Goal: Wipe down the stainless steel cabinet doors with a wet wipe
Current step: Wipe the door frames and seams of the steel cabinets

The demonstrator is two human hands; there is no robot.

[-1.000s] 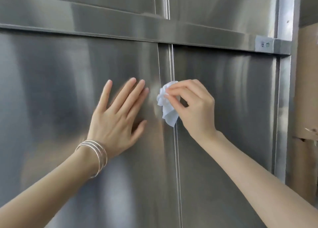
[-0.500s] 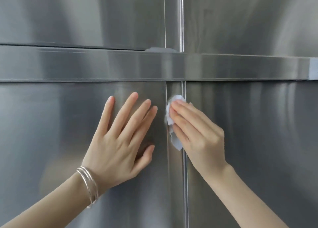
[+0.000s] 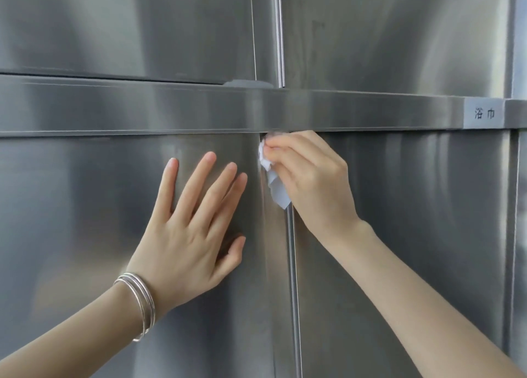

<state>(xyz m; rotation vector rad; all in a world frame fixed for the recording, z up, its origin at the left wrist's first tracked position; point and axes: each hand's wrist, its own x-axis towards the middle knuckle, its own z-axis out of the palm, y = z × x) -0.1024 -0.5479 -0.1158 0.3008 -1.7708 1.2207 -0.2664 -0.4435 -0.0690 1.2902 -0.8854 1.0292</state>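
1. Head view: the right hand (image 3: 310, 184) pinched a crumpled white wet wipe (image 3: 275, 191) between its curled fingers (image 3: 288, 145) and thumb. It pressed the wipe to the top of the bright vertical seam strip (image 3: 293, 292) between the two lower doors.
2. The fingertips sat just under the horizontal brushed-steel rail (image 3: 142, 107). The wipe lay on their thumb side, its loose tail hanging below them. Its long axis ran up and down, in line with the seam.
3. The left hand (image 3: 194, 229) lay flat on the lower left stainless steel cabinet door (image 3: 85, 206), fingers straight, spread wide and holding nothing. It was just beside the wipe and lower.
4. With the rail touching above the fingertips, the next stroke probably had to run down the seam or out across the lower right stainless steel cabinet door (image 3: 413, 206).
5. The wipe looked small, bunched at the fingertips and flatter at the tail. Its wetness could not be told.
6. Thin silver bangles (image 3: 139, 303) circled the left wrist. A small grey label (image 3: 484, 114) sat on the rail, well right of the fingers.
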